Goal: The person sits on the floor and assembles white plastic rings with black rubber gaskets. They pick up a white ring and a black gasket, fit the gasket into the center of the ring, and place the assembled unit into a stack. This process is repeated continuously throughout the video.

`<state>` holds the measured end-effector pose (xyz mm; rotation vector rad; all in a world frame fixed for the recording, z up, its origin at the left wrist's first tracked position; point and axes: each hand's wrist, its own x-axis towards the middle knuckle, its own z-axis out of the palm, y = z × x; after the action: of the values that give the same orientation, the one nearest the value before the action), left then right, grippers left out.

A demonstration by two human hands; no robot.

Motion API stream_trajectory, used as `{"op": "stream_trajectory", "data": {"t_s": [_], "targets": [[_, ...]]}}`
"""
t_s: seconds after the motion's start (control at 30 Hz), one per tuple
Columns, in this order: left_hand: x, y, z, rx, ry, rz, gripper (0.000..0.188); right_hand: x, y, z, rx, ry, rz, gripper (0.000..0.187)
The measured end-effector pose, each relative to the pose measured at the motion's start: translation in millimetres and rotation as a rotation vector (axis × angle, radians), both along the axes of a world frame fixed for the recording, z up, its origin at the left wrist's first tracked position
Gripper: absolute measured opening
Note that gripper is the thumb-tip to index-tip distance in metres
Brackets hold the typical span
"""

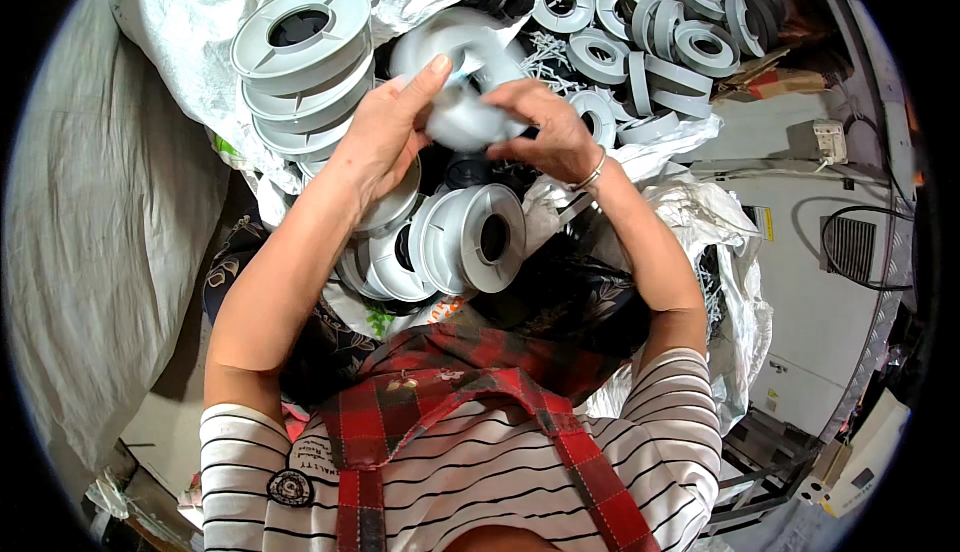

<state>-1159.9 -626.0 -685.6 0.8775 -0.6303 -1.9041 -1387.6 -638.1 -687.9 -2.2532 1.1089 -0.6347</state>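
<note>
Between my hands is a grey plastic spool point(468, 120), smeared by motion, above the lap area. My left hand point(388, 130) grips its left side, with the thumb raised along the rim. At the opposite side, my right hand point(552, 132) has thumb and fingers curled around the spool's edge. A stack of grey spools point(305, 37) stands beyond my left forearm. Nearer to me, more finished-looking spools point(492, 240) lie on their sides in a row below my hands. The exact shape of the held piece is lost in the blur.
Many loose grey rings point(600, 52) are heaped at the far right, beside small grey sticks point(545, 57). White woven sacks point(185, 42) surround the work. A grey-white cloth point(110, 222) hangs at left. A pale machine cabinet point(800, 312) with a black cable point(830, 242) stands at right.
</note>
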Motion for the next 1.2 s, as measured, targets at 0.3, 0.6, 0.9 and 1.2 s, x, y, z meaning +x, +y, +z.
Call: {"op": "stream_trajectory", "data": {"t_s": [0.3,0.6,0.9,1.2], "targets": [[6.5,0.9,4.0,-0.016,-0.253,0.042,0.030,-82.8,-16.4,-169.1,0.114,0.765,-0.416,0.082],[13.5,8.8,-3.7,-0.073,-0.217,-0.047,0.041,7.8,2.3,-24.1,0.382,-0.294,-0.412,0.078],[20.0,13.1,8.2,-0.057,-0.162,-0.339,0.048,40.7,40.0,36.1,-0.217,0.159,-0.079,0.069],[17.1,20.8,21.7,-0.113,-0.041,-0.264,0.045,49.9,50.4,39.3,0.171,-0.184,-0.354,0.062]]}}
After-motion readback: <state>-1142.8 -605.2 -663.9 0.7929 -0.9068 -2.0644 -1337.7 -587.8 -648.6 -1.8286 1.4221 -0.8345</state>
